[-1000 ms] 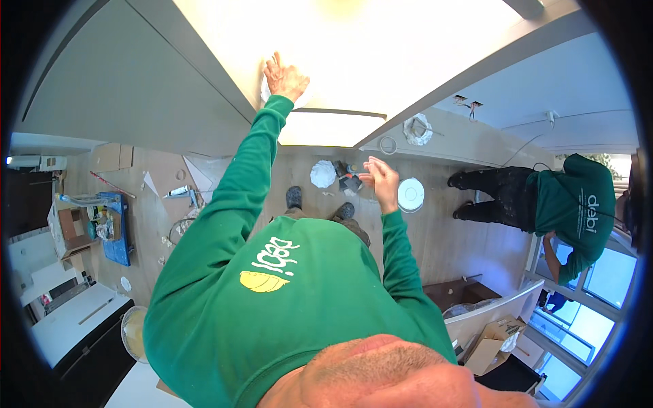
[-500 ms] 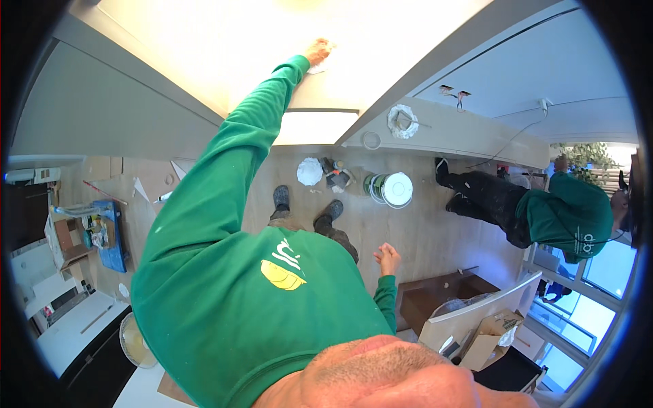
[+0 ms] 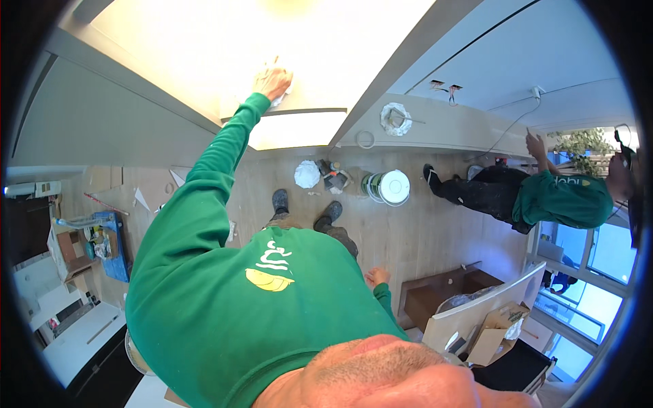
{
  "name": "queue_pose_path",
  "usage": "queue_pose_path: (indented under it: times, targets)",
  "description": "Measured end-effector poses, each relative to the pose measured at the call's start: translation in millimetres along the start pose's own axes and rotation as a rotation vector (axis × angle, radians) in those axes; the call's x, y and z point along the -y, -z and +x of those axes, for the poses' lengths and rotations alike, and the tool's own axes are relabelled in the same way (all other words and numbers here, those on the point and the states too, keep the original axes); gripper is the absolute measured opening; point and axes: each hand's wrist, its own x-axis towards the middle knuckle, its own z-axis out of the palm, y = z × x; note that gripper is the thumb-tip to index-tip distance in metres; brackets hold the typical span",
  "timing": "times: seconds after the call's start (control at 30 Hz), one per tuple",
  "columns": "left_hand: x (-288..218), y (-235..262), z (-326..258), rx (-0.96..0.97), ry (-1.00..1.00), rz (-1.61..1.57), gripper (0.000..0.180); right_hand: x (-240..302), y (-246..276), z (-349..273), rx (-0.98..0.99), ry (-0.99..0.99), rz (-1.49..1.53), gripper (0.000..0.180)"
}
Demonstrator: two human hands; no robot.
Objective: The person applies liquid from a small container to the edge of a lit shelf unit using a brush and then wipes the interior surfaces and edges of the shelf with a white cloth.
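Observation:
My left arm, in a green sleeve, reaches forward to a brightly lit pale panel (image 3: 183, 61). My left hand (image 3: 273, 80) is closed on a white cloth (image 3: 277, 100), mostly hidden under the palm and held against the surface near a ledge. Glare washes out part of the fingers. Low beside my body hangs my right hand (image 3: 376, 277), its fingers curled in and partly covered by my chest. Nothing shows in it. Below the ledge, a white plastic-wrapped round container (image 3: 307, 174) stands on the floor beside a small pile of tools (image 3: 335, 179).
A lidded bucket (image 3: 393, 188) stands right of my feet. Beyond it a co-worker in green (image 3: 561, 198) bends near the wall, under hanging wires (image 3: 451, 94). Cardboard boxes (image 3: 500, 333) and a pale board (image 3: 479, 309) are at lower right; a blue platform (image 3: 115, 248) is left.
My left hand has moved left and down across the pale surface with the cloth. My right hand has drawn in toward my body. The co-worker has raised an arm to the wall.

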Motion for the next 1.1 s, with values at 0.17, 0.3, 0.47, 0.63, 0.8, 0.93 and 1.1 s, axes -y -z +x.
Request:
queue_pose_path:
  times: [0.17,0.3,0.47,0.63,0.8,0.93,1.1]
  targets:
    - [7,-81,108,0.045,-0.346,0.256,0.034,58,-14,-29,-0.089,0.131,-0.027,0.025]
    - [-31,-80,155,0.222,0.033,-0.701,0.041,72,-8,-57,-0.193,0.272,0.027,0.024]
    - [-75,-48,45,-0.108,-0.555,-0.791,0.035,40,-11,-53,-0.166,0.208,0.048,0.036]
    - [-108,110,-94,0.215,-0.402,-1.216,0.02,-31,-7,-19,-0.103,-0.018,0.079,0.03]
    - [-60,129,-30,-0.084,0.564,-1.957,0.017,-53,-19,-14,0.033,-0.033,-0.057,0.026]
    - [-71,-9,16,-0.419,0.444,-1.622,0.021,33,-16,-11,0.06,0.086,-0.029,0.023]
    - [-192,31,50,-0.355,0.571,-1.475,0.022,113,-32,-38,-0.122,0.316,0.082,0.021]
